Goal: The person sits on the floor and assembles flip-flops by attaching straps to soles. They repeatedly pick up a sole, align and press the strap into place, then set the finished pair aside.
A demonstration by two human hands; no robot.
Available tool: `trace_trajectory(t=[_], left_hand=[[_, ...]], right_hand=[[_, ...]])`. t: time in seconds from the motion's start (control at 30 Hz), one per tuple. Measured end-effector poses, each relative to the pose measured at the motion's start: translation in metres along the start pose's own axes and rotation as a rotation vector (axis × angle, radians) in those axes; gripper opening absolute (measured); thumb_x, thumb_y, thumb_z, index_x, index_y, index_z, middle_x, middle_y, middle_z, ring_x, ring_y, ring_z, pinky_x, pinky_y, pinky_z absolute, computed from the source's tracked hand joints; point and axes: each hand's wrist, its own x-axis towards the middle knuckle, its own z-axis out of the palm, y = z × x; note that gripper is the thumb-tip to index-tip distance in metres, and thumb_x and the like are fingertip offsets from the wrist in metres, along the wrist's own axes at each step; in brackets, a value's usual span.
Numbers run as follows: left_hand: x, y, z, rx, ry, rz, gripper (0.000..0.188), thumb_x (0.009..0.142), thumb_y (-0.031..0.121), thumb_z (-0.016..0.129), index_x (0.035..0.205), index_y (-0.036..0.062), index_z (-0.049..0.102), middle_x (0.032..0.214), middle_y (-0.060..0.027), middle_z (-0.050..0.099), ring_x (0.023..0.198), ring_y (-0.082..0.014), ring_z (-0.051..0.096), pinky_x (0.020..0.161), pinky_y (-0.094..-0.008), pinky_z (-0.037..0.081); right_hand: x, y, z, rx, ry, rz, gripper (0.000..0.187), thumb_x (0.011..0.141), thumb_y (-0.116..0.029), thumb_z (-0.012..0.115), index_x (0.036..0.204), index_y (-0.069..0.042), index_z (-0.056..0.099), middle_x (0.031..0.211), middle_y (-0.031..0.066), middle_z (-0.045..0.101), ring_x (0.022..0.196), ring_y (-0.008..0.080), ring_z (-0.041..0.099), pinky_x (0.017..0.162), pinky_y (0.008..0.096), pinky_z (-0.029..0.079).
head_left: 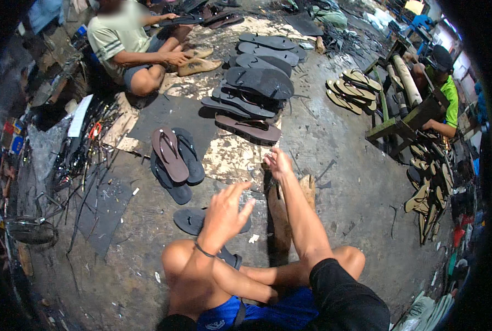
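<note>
My left hand (224, 214), with a dark band at its wrist, is raised over a dark grey flip-flop sole (188, 220). Its fingers are stretched out and hold nothing. Farther forward, my right hand (279, 163) has its fingers loosely bent and apart, with nothing visible in them. It is nearest to a brown flip-flop (248, 128) at the front of a row of dark flip-flops (260, 83). Under my right forearm stand wooden, foot-like forms (308, 190), partly hidden. Left of centre, a brown flip-flop (169, 154) lies across dark grey flip-flops (190, 157).
A co-worker (124, 49) sits at the far left beside tan foot forms (200, 67). Another person (449, 102) is behind a wooden frame (403, 124) at right. Tan flip-flops (353, 91) lie near it. Strips and tools (91, 135) clutter the left.
</note>
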Motion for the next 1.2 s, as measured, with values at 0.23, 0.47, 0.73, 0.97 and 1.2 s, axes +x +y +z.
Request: trace_trajectory(t=[0.23, 0.47, 0.73, 0.97, 1.2], left_hand=[[-0.03, 0.003, 0.032, 0.068, -0.089, 0.123, 0.031, 0.091, 0.025, 0.064, 0.117, 0.0078, 0.063, 0.11, -0.0173, 0.066, 0.101, -0.037, 0.063, 0.086, -0.0443, 0.051], [-0.015, 0.007, 0.037, -0.012, -0.019, 0.17, 0.025, 0.091, 0.016, 0.062, 0.114, 0.0051, 0.063, 0.11, -0.0167, 0.067, 0.102, -0.0371, 0.063, 0.089, -0.0433, 0.051], [-0.056, 0.046, -0.02, 0.004, 0.165, 0.37, 0.063, 0.072, -0.007, 0.066, 0.133, 0.0019, 0.052, 0.134, -0.0176, 0.056, 0.127, -0.0365, 0.052, 0.108, -0.0443, 0.041], [-0.151, 0.077, -0.057, -0.199, 0.104, 0.395, 0.052, 0.067, -0.007, 0.068, 0.118, 0.0027, 0.064, 0.116, -0.0114, 0.067, 0.116, -0.029, 0.062, 0.108, -0.0523, 0.042], [-0.231, 0.088, -0.064, -0.512, -0.03, 0.227, 0.045, 0.074, 0.008, 0.081, 0.116, 0.0011, 0.068, 0.114, -0.0144, 0.07, 0.107, -0.0288, 0.068, 0.103, -0.0483, 0.049]], right_hand=[[0.072, -0.032, 0.038, -0.052, 0.312, 0.014, 0.019, 0.09, -0.019, 0.07, 0.09, -0.004, 0.059, 0.081, 0.0077, 0.061, 0.057, 0.0161, 0.057, 0.04, 0.0237, 0.049], [-0.062, 0.031, -0.011, -0.23, 0.037, -0.396, 0.029, 0.085, -0.003, 0.072, 0.105, -0.003, 0.051, 0.089, 0.0073, 0.06, 0.076, 0.014, 0.061, 0.067, 0.0254, 0.051], [-0.323, -0.082, -0.042, -0.927, -0.414, -1.255, 0.04, 0.07, 0.016, 0.064, 0.106, -0.003, 0.066, 0.109, 0.0149, 0.059, 0.113, 0.034, 0.062, 0.094, 0.0396, 0.053], [-0.425, -0.115, -0.065, -0.935, -0.873, -1.136, 0.037, 0.071, 0.005, 0.075, 0.106, -0.001, 0.066, 0.109, 0.0153, 0.059, 0.111, 0.035, 0.062, 0.095, 0.0445, 0.053], [-0.468, -0.111, -0.058, -0.934, -1.131, -0.737, 0.057, 0.073, -0.006, 0.079, 0.125, 0.003, 0.058, 0.121, 0.0161, 0.063, 0.114, 0.031, 0.062, 0.097, 0.0405, 0.051]])
